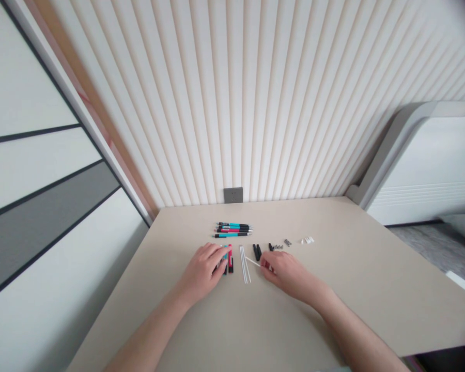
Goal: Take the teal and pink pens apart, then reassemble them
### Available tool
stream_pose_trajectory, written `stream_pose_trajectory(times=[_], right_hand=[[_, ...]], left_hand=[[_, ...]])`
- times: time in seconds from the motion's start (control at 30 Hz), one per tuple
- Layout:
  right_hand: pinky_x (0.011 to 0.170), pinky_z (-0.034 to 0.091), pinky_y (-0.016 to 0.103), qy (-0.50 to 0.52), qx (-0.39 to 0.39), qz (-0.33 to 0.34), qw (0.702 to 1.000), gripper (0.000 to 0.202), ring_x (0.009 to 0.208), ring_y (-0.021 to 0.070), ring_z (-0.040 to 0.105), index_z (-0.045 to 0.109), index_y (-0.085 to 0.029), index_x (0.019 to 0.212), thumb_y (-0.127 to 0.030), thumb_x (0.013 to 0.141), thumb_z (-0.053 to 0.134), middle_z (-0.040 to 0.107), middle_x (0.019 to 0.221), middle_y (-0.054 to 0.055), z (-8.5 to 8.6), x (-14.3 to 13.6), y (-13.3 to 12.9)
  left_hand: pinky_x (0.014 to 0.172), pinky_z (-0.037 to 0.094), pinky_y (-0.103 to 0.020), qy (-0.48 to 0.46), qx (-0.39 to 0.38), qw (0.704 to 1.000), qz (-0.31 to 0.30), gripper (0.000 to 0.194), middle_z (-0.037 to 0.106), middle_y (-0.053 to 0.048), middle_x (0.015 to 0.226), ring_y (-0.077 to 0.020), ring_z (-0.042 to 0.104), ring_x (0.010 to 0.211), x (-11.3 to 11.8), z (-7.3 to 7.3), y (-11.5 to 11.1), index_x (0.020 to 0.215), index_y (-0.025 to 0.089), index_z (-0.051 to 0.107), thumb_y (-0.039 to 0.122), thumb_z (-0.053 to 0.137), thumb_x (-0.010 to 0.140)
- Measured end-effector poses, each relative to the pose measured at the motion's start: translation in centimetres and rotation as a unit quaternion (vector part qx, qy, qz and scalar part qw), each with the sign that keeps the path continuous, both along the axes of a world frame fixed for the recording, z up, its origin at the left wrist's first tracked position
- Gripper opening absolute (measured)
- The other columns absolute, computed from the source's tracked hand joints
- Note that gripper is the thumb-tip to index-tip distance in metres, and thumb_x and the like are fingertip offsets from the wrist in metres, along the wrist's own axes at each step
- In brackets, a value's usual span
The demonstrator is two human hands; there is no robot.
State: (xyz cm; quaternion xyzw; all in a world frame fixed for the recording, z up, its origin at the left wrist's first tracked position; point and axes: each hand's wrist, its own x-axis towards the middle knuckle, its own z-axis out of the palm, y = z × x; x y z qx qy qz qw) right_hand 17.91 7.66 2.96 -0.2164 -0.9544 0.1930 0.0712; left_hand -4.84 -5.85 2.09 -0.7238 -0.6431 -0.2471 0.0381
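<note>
Two bare hands work at a beige table [232,320], on either side of a small group of slim white tubes [244,263], the landmark here. The right hand [281,266], just right of the tubes, covers one end of a single white tube [253,262]. Its fingers curl close together; whether they pinch that hidden end cannot be told. The left hand [205,263], left of the landmark, bends its fingers over teal barrels [225,266], leaving them partly hidden; a slight gap shows between thumb and forefinger, and any grip is out of sight. Both forearms are cut off by the bottom edge.

The single tube slants, its visible end pointing left and away from the person, close to the group. The grouped tubes have their long axes running from person toward wall, as does the red barrel [230,253] just left of them, its black end nearest the person. Beyond the group, four pens [232,229] lie sideways, silver tips pointing right.

Right of the group stand out black grips [257,252], then, farther right, coiled springs [279,247], small metal pieces [287,242] and white bits [307,240], too tiny to make out clearly.
</note>
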Motion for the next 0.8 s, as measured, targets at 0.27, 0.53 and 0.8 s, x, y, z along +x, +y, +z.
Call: stream_pose_trajectory(times=[0.27, 0.53, 0.8], right_hand=[[0.072, 0.039, 0.025, 0.083, 0.014, 0.074, 0.994, 0.012, 0.078, 0.0160, 0.057, 0.058, -0.019, 0.091, -0.024, 0.095, 0.048, 0.063, 0.083, 0.003, -1.2, -1.5, -1.2], [0.076, 0.041, 0.026, 0.071, 0.027, 0.070, 0.995, 0.022, 0.084, 0.0175, 0.058, 0.063, -0.020, 0.099, -0.028, 0.098, 0.042, 0.062, 0.089, 0.006, -1.5, -1.3, -0.2], [0.071, 0.040, 0.025, 0.065, 0.024, -0.007, 0.998, 0.029, 0.081, 0.0156, 0.059, 0.064, -0.020, 0.093, -0.027, 0.100, 0.037, 0.062, 0.087, 0.004, -0.4, -0.4, 1.4]], left_hand=[[0.091, 0.047, -0.038, -0.001, 0.008, 0.996, -0.089, 0.023, 0.065, -0.006, 0.099, -0.0192, 0.058, 0.093, 0.7, -0.5, -0.1, 0.116, 0.022, 0.061, 0.024, 0.049, 0.096], [0.079, 0.046, -0.033, 0.018, 0.039, 0.998, -0.043, 0.019, 0.067, -0.004, 0.084, -0.0179, 0.058, 0.083, 0.0, -0.1, 0.0, 0.097, 0.019, 0.065, 0.023, 0.046, 0.098], [0.078, 0.045, -0.033, 0.012, 0.089, 0.995, 0.036, 0.017, 0.066, -0.005, 0.085, -0.0179, 0.058, 0.081, -0.7, 0.2, -0.1, 0.095, 0.018, 0.064, 0.024, 0.047, 0.097]])
